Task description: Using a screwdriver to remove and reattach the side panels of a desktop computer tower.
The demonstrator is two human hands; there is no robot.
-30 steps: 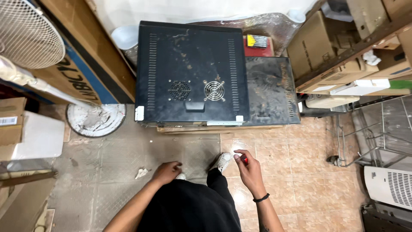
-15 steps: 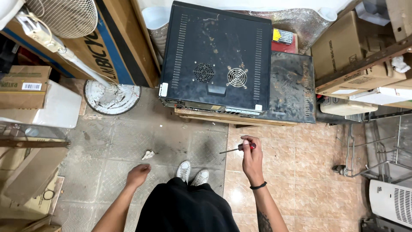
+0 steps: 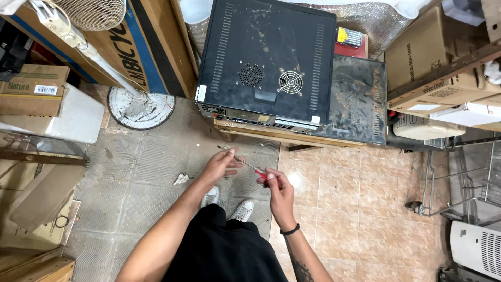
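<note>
A red-handled screwdriver lies between my two hands, above the floor in front of me. My right hand grips its red handle. My left hand pinches the metal shaft near the tip. Ahead of both hands, a black computer case lies on its side on a low wooden stand, with two round fan vents in its top panel. My white shoes stand just below the hands.
A dark metal panel lies to the right of the case. A fan's round white base stands at left among cardboard boxes. Shelves with boxes and a metal rack line the right side.
My left hand rose from my side and took hold of the screwdriver shaft. My right hand kept the handle. The view shifted closer to the case.
</note>
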